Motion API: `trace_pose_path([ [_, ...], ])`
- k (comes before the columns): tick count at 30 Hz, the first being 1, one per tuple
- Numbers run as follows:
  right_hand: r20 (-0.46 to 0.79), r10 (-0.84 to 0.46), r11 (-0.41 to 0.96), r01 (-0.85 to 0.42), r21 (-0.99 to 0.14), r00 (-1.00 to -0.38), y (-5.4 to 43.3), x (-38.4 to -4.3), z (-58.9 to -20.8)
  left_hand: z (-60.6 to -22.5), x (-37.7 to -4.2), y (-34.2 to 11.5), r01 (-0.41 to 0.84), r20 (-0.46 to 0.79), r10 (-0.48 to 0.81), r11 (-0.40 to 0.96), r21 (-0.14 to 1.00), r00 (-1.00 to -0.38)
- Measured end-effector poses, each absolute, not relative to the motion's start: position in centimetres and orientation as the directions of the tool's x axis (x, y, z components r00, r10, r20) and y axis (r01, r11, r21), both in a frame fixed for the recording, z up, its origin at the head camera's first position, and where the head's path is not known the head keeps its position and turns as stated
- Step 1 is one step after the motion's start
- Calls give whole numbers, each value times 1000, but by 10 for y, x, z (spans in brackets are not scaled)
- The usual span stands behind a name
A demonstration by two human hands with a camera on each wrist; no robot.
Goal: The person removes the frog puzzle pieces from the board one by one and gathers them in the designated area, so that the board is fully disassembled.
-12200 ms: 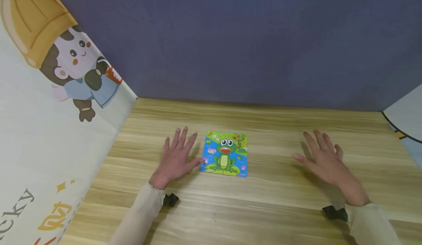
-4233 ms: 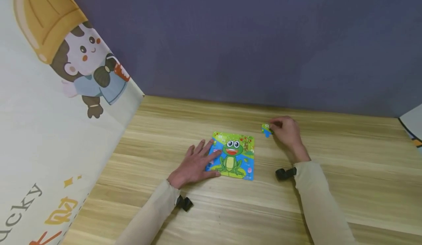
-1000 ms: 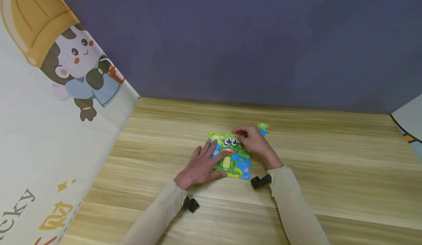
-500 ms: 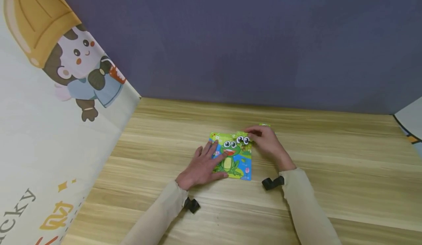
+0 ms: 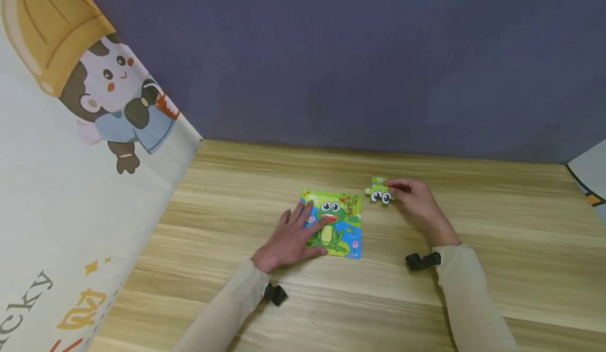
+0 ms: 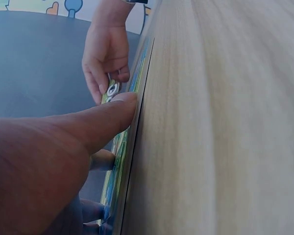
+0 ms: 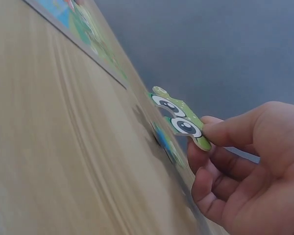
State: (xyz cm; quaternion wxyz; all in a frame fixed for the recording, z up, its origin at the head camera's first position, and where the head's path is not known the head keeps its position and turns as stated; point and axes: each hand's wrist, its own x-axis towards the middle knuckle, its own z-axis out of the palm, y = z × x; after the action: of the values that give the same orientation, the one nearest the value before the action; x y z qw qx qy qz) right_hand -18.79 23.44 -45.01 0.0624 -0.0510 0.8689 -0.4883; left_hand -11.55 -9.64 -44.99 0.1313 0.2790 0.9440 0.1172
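Note:
A square frog puzzle (image 5: 342, 239) lies flat on the wooden table. My left hand (image 5: 286, 241) rests on its left part with fingers spread. In the left wrist view the thumb (image 6: 108, 117) lies along the puzzle's edge. To the right, my right hand (image 5: 418, 202) pinches a green puzzle piece (image 7: 183, 120) printed with two big eyes, between thumb and fingers, above the tabletop. A second puzzle piece (image 5: 377, 180), green and blue, lies on the table just behind it, partly covered. Frog eyes also show on the puzzle itself.
The wooden table (image 5: 246, 183) ends at a dark blue-grey wall panel (image 5: 331, 68) at the back. On the left stands a white wall (image 5: 47, 194) with a cartoon figure. Small black cameras are strapped at both wrists.
My right hand has lifted the eye piece off the puzzle and carried it right, near the loose piece, which was set down earlier. My left hand has stayed on the puzzle.

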Motion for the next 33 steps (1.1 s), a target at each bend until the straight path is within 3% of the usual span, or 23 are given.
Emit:
trace_pose_path([
  [16, -97, -79, 540, 40, -841, -992, 278, -197, -452, -449, -118, -96, 496, -192, 551, 825, 270, -812],
  [33, -7, -55, 616, -28, -787, -998, 293, -213, -460, -451, -118, -96, 481, -210, 539, 834, 271, -816],
])
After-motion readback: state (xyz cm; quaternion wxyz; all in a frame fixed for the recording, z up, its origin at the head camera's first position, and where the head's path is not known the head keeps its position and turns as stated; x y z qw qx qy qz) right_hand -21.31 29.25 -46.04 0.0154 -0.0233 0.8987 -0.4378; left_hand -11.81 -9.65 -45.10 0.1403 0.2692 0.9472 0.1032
